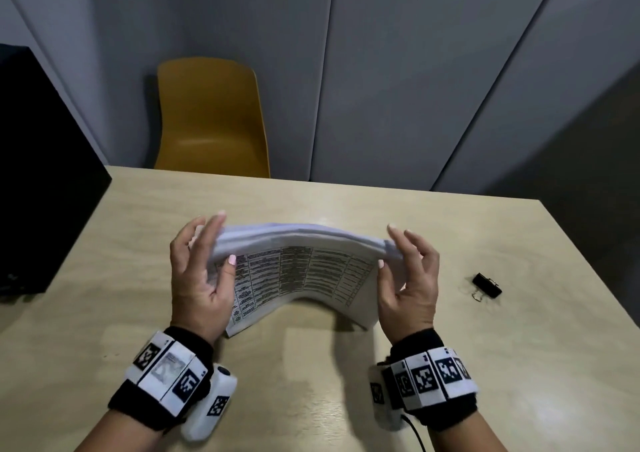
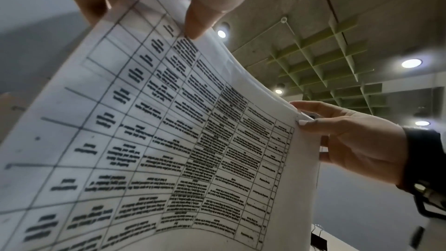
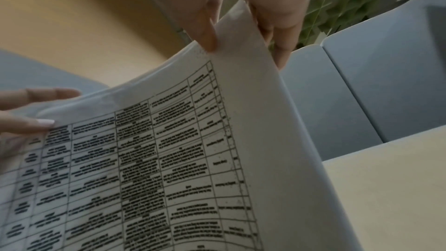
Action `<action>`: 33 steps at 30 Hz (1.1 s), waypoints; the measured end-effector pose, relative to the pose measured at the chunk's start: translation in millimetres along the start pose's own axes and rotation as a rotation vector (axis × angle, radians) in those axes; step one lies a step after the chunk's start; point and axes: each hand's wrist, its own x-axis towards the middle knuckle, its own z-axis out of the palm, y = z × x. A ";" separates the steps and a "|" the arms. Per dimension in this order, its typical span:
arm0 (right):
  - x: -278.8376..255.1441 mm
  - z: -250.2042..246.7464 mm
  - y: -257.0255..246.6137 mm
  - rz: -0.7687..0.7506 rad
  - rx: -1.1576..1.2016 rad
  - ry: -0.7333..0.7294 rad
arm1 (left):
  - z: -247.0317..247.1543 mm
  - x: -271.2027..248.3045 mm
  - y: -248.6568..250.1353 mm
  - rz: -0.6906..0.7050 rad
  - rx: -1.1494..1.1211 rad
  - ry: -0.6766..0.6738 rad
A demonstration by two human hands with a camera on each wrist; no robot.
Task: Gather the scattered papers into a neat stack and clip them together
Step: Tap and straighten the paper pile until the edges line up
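A bundle of white papers (image 1: 298, 271) printed with a ruled table stands upright on the table, bowed toward me, its lower edge on the wood. My left hand (image 1: 202, 268) pinches its left upper corner, thumb on the printed face and fingers behind. My right hand (image 1: 403, 271) pinches the right upper corner the same way. Close up, the printed sheet (image 2: 169, 140) fills the left wrist view and the same sheet (image 3: 169, 159) fills the right wrist view. A black binder clip (image 1: 486, 286) lies on the table to the right, apart from both hands.
The light wooden table (image 1: 346, 382) stretches around the papers. A mustard yellow chair (image 1: 209, 119) stands behind its far edge. A black box (image 1: 41, 181) sits at the left edge. Grey wall panels (image 1: 415, 70) close the back.
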 end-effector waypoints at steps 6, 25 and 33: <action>1.0 -0.6 -0.1 0.013 0.003 0.017 | 0.1 -2.4 5.0 0.073 0.084 0.030; -4.3 -2.5 3.7 0.002 0.016 -0.023 | -4.1 -4.4 6.0 0.043 0.040 0.004; 4.0 -2.6 23.3 0.598 0.370 -0.165 | 1.4 2.6 9.8 -0.519 -0.451 -0.100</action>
